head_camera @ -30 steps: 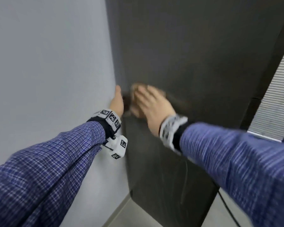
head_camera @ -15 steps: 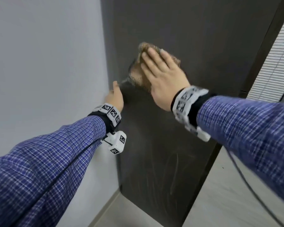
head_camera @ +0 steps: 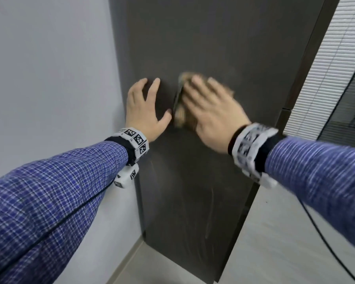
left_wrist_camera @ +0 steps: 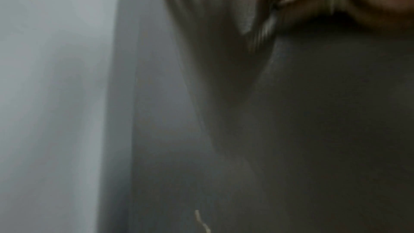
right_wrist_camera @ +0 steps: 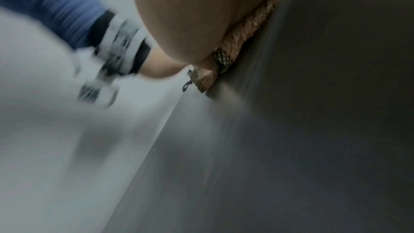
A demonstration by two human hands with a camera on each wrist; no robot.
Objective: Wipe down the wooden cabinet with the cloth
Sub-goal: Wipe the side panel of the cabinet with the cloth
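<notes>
The dark wooden cabinet [head_camera: 223,48] fills the middle of the head view, its side panel facing me. My right hand [head_camera: 209,111] lies flat with straight fingers on a tan woven cloth [head_camera: 180,117], pressing it against the panel; motion blurs it. The right wrist view shows the cloth [right_wrist_camera: 226,56] squeezed between palm and cabinet [right_wrist_camera: 313,112]. My left hand [head_camera: 146,107] rests spread and flat on the panel just left of the cloth, near the cabinet's left edge. In the left wrist view the panel [left_wrist_camera: 313,130] is dark and blurred.
A pale grey wall [head_camera: 49,78] meets the cabinet on the left. White window blinds [head_camera: 332,78] hang at the right. Light floor [head_camera: 275,242] lies below, with a thin black cable [head_camera: 326,242] trailing from my right wrist. Faint wipe streaks [head_camera: 209,222] mark the lower panel.
The left hand left the cabinet's left edge and now lies spread flat on the panel. The right hand swept the cloth up, then back down and a little right.
</notes>
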